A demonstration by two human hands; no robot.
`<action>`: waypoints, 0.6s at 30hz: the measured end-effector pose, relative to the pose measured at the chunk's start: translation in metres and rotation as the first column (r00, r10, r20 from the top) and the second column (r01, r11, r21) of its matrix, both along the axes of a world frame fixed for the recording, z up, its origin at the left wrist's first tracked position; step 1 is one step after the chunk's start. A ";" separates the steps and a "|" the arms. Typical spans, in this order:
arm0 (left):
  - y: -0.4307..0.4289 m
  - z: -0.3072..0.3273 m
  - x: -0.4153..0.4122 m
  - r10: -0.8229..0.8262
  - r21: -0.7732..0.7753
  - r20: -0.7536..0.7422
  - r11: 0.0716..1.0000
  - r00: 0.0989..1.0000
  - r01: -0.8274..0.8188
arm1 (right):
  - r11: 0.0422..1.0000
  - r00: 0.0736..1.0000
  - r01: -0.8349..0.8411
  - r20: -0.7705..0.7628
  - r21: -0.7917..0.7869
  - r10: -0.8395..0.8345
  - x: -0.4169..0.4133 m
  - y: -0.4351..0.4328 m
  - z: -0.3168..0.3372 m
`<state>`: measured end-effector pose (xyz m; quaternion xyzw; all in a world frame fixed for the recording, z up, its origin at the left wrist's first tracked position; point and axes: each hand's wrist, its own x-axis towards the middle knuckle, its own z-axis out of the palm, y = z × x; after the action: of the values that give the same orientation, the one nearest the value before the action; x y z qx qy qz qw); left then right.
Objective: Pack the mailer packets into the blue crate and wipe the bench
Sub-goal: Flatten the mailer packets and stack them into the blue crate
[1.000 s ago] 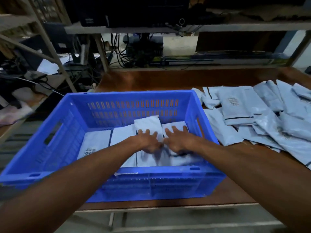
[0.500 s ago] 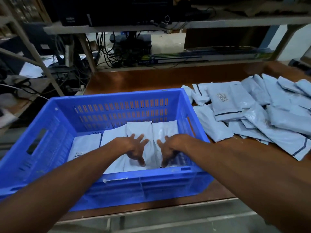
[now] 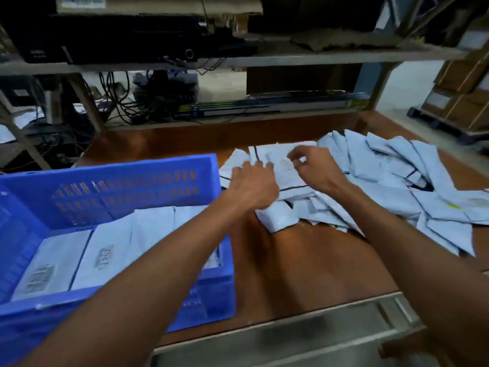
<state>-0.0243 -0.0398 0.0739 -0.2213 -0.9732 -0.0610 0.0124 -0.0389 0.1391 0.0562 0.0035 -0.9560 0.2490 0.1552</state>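
Observation:
The blue crate [image 3: 132, 165] stands on the left of the brown bench [image 3: 304, 274], with several pale mailer packets [image 3: 111, 250] lying flat in a row on its floor. To its right lies a loose pile of mailer packets [image 3: 397, 181]. Both my hands are on the pile's near-left end, over one labelled mailer packet [image 3: 284, 173]. My left hand [image 3: 254, 184] curls over that packet's left edge. My right hand [image 3: 315, 168] pinches it near the printed label. My left forearm crosses above the crate's right corner.
A low metal shelf [image 3: 238, 117] with cables and black electronics [image 3: 164, 96] runs along the bench's back edge. Stacked cardboard boxes [image 3: 463, 96] sit at the far right. A metal frame [image 3: 291, 337] borders the bench's front edge.
Both hands have left the inside of the crate and moved right onto the pile, where they now take hold of a labelled packet. The view has swung right.

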 end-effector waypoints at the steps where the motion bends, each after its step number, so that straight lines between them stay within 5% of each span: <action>1: 0.023 -0.009 0.003 0.028 -0.031 0.096 0.999 0.995 -0.025 | 1.000 0.998 0.019 0.064 0.007 -0.019 0.000 0.018 -0.018; 5: 0.083 -0.084 0.007 0.160 -0.099 0.336 0.986 0.928 -0.134 | 0.996 0.954 -0.054 0.299 0.075 0.029 0.001 0.056 -0.080; 10: 0.083 -0.159 -0.008 0.145 -0.089 0.301 0.988 0.943 -0.124 | 0.921 0.961 -0.223 0.231 0.318 0.153 -0.035 0.061 -0.111; 18: 0.040 -0.197 0.017 0.169 -0.013 0.135 0.986 0.976 -0.168 | 0.894 0.944 -0.230 0.312 0.385 0.108 -0.034 0.044 -0.162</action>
<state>-0.0075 0.0001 -0.1231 -0.1334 -0.9871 -0.0738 -0.0489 -0.0728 0.1835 -0.1060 0.0849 -0.9951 0.0502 -0.0094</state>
